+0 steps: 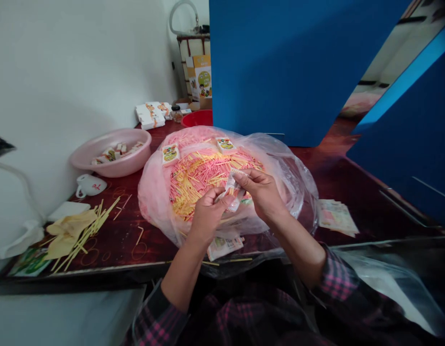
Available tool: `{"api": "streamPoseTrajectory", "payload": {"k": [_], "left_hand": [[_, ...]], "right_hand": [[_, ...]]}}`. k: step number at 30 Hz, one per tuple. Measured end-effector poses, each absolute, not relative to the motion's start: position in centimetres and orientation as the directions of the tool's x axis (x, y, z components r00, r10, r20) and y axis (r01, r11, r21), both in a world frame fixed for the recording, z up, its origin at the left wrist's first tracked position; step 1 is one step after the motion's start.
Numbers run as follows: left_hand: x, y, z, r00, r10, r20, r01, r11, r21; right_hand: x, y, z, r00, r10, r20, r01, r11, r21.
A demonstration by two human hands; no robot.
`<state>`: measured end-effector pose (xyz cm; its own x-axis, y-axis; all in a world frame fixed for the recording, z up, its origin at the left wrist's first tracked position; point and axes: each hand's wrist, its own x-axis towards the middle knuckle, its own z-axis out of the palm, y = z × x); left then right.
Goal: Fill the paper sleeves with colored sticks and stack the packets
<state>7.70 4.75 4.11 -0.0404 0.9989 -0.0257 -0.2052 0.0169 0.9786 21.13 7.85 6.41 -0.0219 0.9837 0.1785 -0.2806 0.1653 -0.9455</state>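
Both my hands hold one small printed plastic packet (234, 191) above a big clear plastic bag (297, 178). The bag lies spread open and is full of thin pink and yellow sticks (204, 175). My left hand (210, 209) pinches the packet's lower left side. My right hand (263, 192) grips its upper right edge, thumb on top. What the packet contains is hard to make out. Two printed packets, a left one (171, 154) and a right one (226, 145), rest on the sticks. Below my hands another flat packet (225, 247) lies by the table edge.
A pink basin (132, 161) with small packets stands at the left, near a white mug (90, 185) lying on its side. Long yellow sticks (96, 230) lie in front. Flat packets (335, 215) are stacked at the right. A blue panel (272, 72) rises behind the bag.
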Motion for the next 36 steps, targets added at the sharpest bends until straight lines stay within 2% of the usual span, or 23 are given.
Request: {"api": "streamPoseTrajectory", "payload": {"k": [5,8,11,14,16,19,22,25,28,31,33,36], "left_hand": [[8.7,4.0,4.1,-0.019,1.000,-0.016,-0.126,0.013,0.992],[8.9,3.8,3.9,-0.073,0.996,0.042,-0.164,-0.053,0.985],[9.2,3.7,3.6,-0.021,0.997,0.075,-0.146,-0.078,0.986],[9.5,3.6,3.4,0.009,0.998,0.069,-0.115,-0.067,0.991],[9.7,3.5,3.4,0.006,0.998,0.067,-0.124,-0.066,0.990],[10.1,3.2,3.5,0.094,0.995,0.031,-0.095,-0.022,0.995],[10.5,2.7,3.7,0.135,0.988,0.071,0.082,-0.082,0.993],[10.8,2.0,4.2,0.170,0.969,0.178,0.323,-0.225,0.919],[10.5,0.9,4.8,0.219,0.959,0.180,0.349,-0.249,0.903],[8.9,-0.5,4.8,0.198,0.969,0.146,0.362,-0.211,0.908],[7.4,-1.4,4.3,0.206,0.971,0.126,0.419,-0.203,0.885],[5.2,-2.3,2.7,0.266,0.957,0.112,0.523,-0.241,0.818]], "right_hand": [[21.7,7.2,6.2,0.058,0.977,0.206,-0.294,0.214,-0.932],[22.1,6.7,6.0,-0.028,0.978,0.208,-0.291,0.191,-0.937],[22.7,6.0,5.8,-0.129,0.966,0.223,-0.228,0.190,-0.955],[23.3,5.1,5.8,-0.089,0.960,0.266,-0.216,0.242,-0.946],[23.8,4.4,5.6,-0.079,0.967,0.242,-0.256,0.215,-0.942],[24.7,3.5,4.8,-0.079,0.989,0.124,-0.328,0.091,-0.940],[25.5,2.6,3.9,-0.071,0.995,0.071,-0.340,0.043,-0.939],[26.7,1.5,3.5,-0.015,0.994,0.107,-0.317,0.097,-0.944],[29.9,0.3,3.9,0.205,0.955,0.213,-0.181,0.251,-0.951],[35.7,0.0,3.7,0.490,0.809,0.325,0.073,0.334,-0.940],[39.9,0.4,2.7,0.602,0.726,0.333,0.224,0.246,-0.943],[44.6,1.7,0.0,0.641,0.706,0.300,0.453,-0.034,-0.891]]}}
